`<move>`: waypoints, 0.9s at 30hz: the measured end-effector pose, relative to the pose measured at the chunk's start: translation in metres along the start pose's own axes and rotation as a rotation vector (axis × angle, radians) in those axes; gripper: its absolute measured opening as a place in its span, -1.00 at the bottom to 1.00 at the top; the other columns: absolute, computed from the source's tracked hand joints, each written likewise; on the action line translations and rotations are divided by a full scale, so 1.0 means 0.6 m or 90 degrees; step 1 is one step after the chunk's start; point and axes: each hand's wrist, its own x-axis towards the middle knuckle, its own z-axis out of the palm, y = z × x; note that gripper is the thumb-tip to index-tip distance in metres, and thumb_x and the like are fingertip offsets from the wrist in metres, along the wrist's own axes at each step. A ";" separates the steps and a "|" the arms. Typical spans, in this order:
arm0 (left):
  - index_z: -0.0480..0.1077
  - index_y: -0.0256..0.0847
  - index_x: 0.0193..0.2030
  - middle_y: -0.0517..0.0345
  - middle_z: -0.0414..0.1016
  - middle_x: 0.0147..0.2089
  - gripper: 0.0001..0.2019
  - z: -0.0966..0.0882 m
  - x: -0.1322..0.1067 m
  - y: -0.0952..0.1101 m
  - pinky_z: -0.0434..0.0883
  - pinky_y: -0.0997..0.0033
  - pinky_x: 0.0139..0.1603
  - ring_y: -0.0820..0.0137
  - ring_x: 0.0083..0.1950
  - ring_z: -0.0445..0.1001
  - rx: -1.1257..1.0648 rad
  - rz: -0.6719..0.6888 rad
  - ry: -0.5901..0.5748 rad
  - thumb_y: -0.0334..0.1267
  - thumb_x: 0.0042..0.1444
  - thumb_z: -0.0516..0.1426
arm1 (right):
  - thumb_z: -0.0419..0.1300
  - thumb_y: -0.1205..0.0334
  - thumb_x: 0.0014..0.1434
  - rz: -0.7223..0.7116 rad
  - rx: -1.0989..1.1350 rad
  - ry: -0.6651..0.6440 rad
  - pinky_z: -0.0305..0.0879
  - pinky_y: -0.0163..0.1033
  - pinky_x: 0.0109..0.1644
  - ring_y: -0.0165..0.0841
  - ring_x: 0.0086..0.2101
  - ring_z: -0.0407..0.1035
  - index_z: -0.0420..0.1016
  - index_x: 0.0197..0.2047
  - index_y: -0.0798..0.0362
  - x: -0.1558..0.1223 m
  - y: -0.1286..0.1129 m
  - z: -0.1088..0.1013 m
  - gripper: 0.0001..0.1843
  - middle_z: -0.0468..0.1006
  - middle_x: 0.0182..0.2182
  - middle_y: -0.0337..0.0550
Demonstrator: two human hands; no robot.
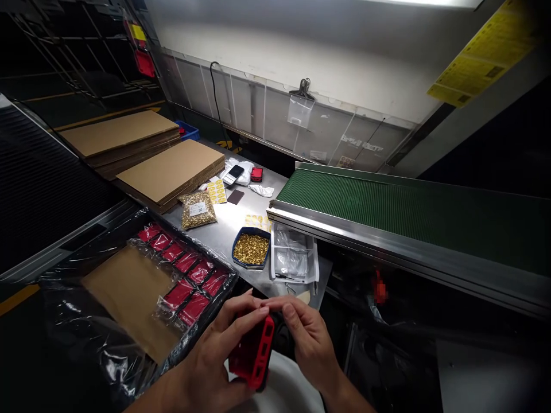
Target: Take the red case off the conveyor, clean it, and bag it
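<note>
1. I have the case [263,353] before the near edge of the table [221,235]: left hand [210,355] gripping it, right hand [310,338] touching its top; whether that one pinches, I can't tell.
2. It's red and black, slots along one side.
3. Bare metal shows between bowl [255,231] and cardboard [172,172].
4. Conveyor belt [344,189] at the right edge; pale wall [279,34] behind.

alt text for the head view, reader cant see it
A person's left hand holds a red-and-black rectangular case, the right hand at its top end. Beyond are a dark blue tray of gold-coloured pieces and a green ribbed conveyor belt; leftward, brown cardboard stacks and a plastic-lined box of red packets.
</note>
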 end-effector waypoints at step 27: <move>0.26 0.02 0.22 0.06 0.21 0.15 -0.33 0.029 -0.058 -0.026 0.37 0.09 0.16 0.09 0.20 0.29 -0.067 -0.513 0.171 0.06 -0.04 0.31 | 0.08 0.21 0.22 0.272 -0.745 0.220 0.25 -0.12 -0.09 -0.13 -0.16 0.40 0.41 -0.06 0.17 0.100 0.397 -0.142 -0.73 0.48 -0.13 0.10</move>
